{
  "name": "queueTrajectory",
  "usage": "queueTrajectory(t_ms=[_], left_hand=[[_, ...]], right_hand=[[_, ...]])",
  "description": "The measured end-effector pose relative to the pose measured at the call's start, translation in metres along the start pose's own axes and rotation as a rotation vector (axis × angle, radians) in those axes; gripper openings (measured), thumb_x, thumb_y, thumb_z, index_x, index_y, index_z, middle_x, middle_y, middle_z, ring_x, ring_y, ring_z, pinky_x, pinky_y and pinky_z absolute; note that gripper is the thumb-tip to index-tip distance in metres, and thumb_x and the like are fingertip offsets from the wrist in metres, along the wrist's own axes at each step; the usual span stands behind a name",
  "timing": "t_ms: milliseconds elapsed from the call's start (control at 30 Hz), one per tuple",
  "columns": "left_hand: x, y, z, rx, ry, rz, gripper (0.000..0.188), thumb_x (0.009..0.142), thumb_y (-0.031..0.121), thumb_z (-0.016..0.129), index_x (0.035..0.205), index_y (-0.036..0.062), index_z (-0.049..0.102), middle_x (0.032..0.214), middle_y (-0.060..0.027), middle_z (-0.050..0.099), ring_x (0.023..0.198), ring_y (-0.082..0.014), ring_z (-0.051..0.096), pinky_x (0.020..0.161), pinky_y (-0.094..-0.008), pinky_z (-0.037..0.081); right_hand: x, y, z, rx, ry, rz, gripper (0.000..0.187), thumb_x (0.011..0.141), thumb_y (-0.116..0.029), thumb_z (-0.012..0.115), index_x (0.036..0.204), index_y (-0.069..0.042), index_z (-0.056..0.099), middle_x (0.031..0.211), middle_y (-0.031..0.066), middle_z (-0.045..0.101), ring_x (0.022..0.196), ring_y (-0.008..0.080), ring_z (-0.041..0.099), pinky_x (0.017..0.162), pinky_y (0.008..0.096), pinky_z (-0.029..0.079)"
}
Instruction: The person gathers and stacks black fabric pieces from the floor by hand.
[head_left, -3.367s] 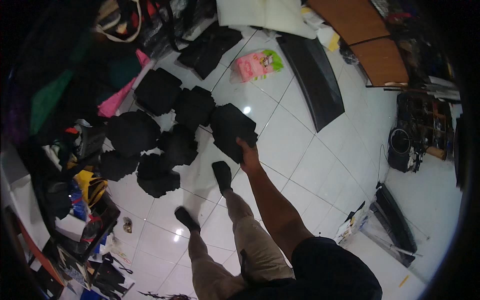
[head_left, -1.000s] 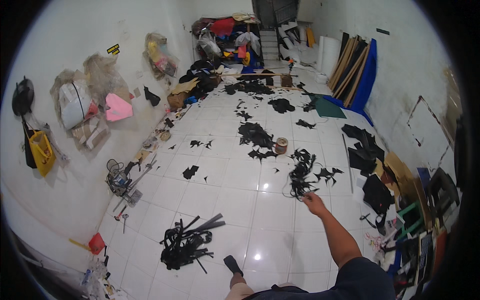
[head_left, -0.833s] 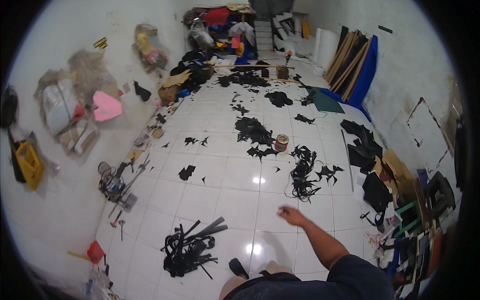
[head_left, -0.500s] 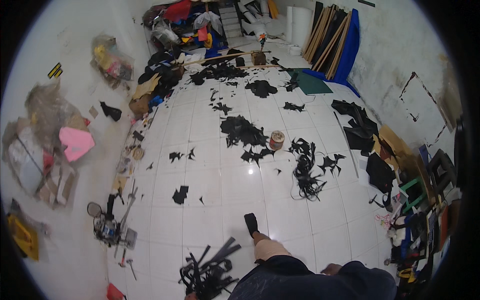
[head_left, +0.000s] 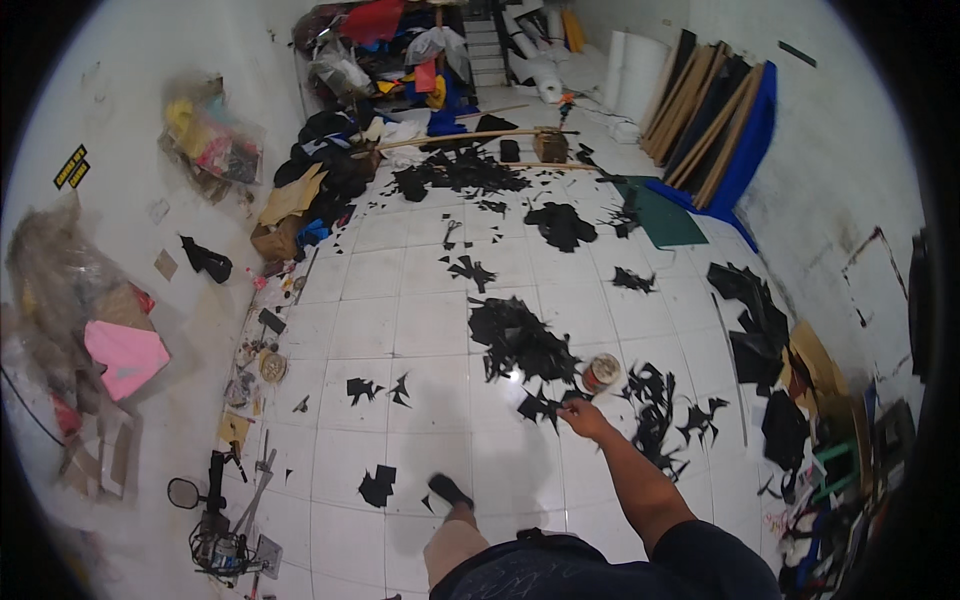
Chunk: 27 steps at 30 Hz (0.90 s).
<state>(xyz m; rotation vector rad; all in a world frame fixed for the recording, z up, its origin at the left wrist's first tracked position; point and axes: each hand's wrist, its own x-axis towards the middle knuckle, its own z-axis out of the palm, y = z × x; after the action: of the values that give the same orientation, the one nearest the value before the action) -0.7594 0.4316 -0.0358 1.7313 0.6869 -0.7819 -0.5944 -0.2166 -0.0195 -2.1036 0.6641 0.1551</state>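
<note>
My right hand [head_left: 582, 418] reaches forward at the end of a stretched arm. Its fingers are drawn together, and whatever they may hold is too small to make out. In the picture the fingertips overlap the edge of some jagged black scraps [head_left: 538, 405]; I cannot tell whether they touch. Just beyond the hand stands a round can [head_left: 601, 372]. A larger heap of black scraps [head_left: 520, 338] lies to its left, and a tangle of black strips [head_left: 655, 410] to its right. My left hand is out of view.
Single black scraps [head_left: 377, 487] dot the white tile floor near my dark-socked foot [head_left: 450, 490]. A small machine [head_left: 222, 545] stands at the left wall. Clutter with a green stool [head_left: 835, 470] lines the right wall. Rolls and boards [head_left: 700, 110] lean at the back right.
My right arm has swung out forward from beside my body. The bundle of black strips at the lower left, with my left hand at it, has gone from view. The view has shifted.
</note>
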Motion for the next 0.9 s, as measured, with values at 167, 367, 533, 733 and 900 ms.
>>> queueTrajectory(t_ms=[167,367,533,733,900], left_hand=[[0.126,0.108,-0.036,-0.072,0.037,-0.265,0.039,0.092,0.027,0.058,0.121,0.0025,0.051,0.098,-0.0093,0.058,0.083,-0.0195,0.058,0.076,-0.0330,0.050],[0.325,0.354,-0.064,0.298,0.090,-0.230,0.033,0.084,0.030,0.064,0.104,0.0042,0.059,0.085,-0.0072,0.063,0.068,-0.0187,0.060,0.057,-0.0361,0.048],[0.454,0.601,-0.048,0.277,0.253,0.222,0.035,0.086,0.029,0.062,0.107,0.0012,0.059,0.078,-0.0050,0.060,0.061,-0.0140,0.057,0.050,-0.0264,0.043],[0.564,0.782,0.051,0.215,0.095,0.092,0.035,0.087,0.031,0.060,0.111,0.0059,0.056,0.091,-0.0061,0.060,0.072,-0.0154,0.058,0.060,-0.0312,0.046],[0.627,0.851,0.057,0.239,0.008,-0.127,0.033,0.087,0.032,0.061,0.107,0.0057,0.060,0.089,-0.0064,0.060,0.070,-0.0171,0.058,0.059,-0.0322,0.046]], right_hand=[[0.133,-0.038,0.031,-0.087,0.013,0.055,0.049,0.087,-0.043,0.058,0.111,-0.001,0.062,0.091,0.0169,0.067,0.089,0.0251,0.064,0.080,0.0347,0.049],[0.093,0.066,0.090,-0.312,-0.418,0.458,0.049,0.086,-0.052,0.056,0.075,-0.005,0.063,0.060,0.0126,0.059,0.055,0.0251,0.061,0.056,0.0415,0.050],[0.088,0.009,0.127,0.363,-0.249,0.900,0.036,0.084,-0.035,0.067,0.071,-0.002,0.062,0.053,0.0064,0.050,0.054,0.0222,0.057,0.051,0.0389,0.048],[0.339,0.023,0.070,0.139,-0.103,0.973,0.026,0.084,-0.026,0.069,0.091,-0.001,0.065,0.073,0.0116,0.062,0.071,0.0254,0.063,0.060,0.0424,0.051],[0.722,-0.151,-0.063,-0.086,0.177,0.377,0.043,0.085,-0.042,0.061,0.092,0.000,0.066,0.081,0.0166,0.068,0.077,0.0273,0.065,0.070,0.0406,0.050]])
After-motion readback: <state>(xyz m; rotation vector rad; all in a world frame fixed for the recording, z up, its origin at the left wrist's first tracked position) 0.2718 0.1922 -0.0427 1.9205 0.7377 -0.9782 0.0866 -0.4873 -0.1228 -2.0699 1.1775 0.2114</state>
